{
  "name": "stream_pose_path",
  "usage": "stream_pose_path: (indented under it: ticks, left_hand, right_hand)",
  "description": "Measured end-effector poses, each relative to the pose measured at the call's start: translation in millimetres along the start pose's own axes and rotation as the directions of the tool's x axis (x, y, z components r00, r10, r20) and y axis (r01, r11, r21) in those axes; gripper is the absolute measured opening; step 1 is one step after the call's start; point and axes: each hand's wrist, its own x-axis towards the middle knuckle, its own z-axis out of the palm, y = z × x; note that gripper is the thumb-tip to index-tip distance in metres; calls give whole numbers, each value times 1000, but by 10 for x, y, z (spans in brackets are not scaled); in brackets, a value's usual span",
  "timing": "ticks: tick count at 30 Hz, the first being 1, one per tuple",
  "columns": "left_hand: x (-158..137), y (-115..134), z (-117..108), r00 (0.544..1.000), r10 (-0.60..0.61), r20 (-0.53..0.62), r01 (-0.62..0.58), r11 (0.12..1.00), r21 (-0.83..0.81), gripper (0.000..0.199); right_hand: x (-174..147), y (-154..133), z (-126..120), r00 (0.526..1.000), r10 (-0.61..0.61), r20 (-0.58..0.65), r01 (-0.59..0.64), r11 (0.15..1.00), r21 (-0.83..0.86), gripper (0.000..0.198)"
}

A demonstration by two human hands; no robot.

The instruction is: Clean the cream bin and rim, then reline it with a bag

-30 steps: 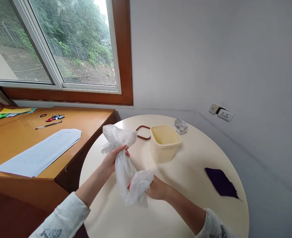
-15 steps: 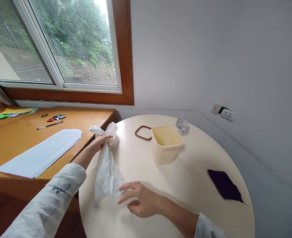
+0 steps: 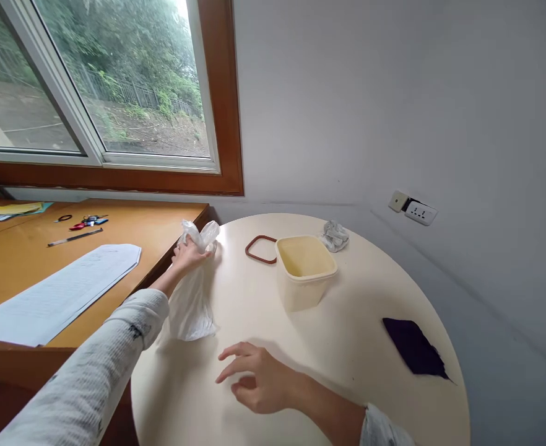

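Observation:
A white plastic bag (image 3: 192, 313) hangs at the left side of the round table, its top gathered in my left hand (image 3: 189, 255). The fingers are closed around the bunched neck, and two handle loops stick up above them. My right hand (image 3: 260, 379) hovers over the near part of the table, fingers apart and holding nothing. Beyond it stands a cream plastic tub (image 3: 305, 282), open at the top. A brown ring-shaped frame (image 3: 260, 249) with rounded corners lies beside the tub, partly hidden behind it.
The round cream table (image 3: 347, 347) also bears a crumpled white-grey plastic piece (image 3: 335, 236) and a dark purple cloth (image 3: 415, 347). Left of it, a wooden desk (image 3: 161, 217) holds papers (image 3: 64, 294), a pen (image 3: 75, 237) and keys (image 3: 90, 221). A wall socket (image 3: 420, 212) is at right.
My left hand has carried the plastic bag farther away from me, so the bag has left my right hand's fingertips. My right hand stays nearly in place. The view has shifted slightly right.

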Motion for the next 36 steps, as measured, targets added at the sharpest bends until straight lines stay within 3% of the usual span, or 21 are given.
stream_pose_path:
  ticks: [3, 5, 8, 13, 18, 24, 28, 31, 33, 36]
  left_hand:
    - [-15, -15, 45, 994, -45, -96, 60, 985, 160, 90]
    - [-50, -62, 105, 995, 3, -103, 22, 969, 247, 84]
    - [-135, -187, 241, 998, 57, -16, -49, 940, 337, 74]
    - [-258, -351, 392, 994, 68, 82, -92, 934, 346, 55]
    - [-175, -258, 248, 996, 52, 69, -73, 925, 372, 61]
    - [-84, 20, -10, 997, 76, -11, -67, 929, 364, 85]
    - [-270, 271, -76, 979, 197, -58, -185, 967, 174, 91]
    - [-544, 485, -33, 962, 272, -37, -274, 953, -128, 83]
    - [-742, 631, 39, 962, 272, 21, -245, 896, -372, 77]
    - [-971, 853, 187, 933, 294, 209, -94, 758, -645, 69]
  right_hand:
    - [6, 2, 4, 1000, -7, -24, 7, 1000, 0, 32]
    - [4, 6, 7, 999, -1, -46, 1, 1000, 7, 32]
    - [-3, 13, 4, 997, 28, -68, -26, 999, 31, 31]
    - [-8, 27, -21, 993, 59, -103, -55, 997, 46, 27]
    - [-7, 58, -46, 970, -6, -241, 6, 1000, 0, 24]
    - [-37, 47, -134, 895, -140, -423, 101, 988, -114, 23]
    - [-108, -3, -324, 810, -290, -509, 157, 945, -287, 21]
    - [-179, -15, -576, 706, -402, -583, 146, 888, -435, 18]
    - [-230, -6, -777, 603, -420, -678, 83, 879, -470, 16]
    - [-304, 40, -1053, 376, -327, -867, -96, 917, -388, 11]
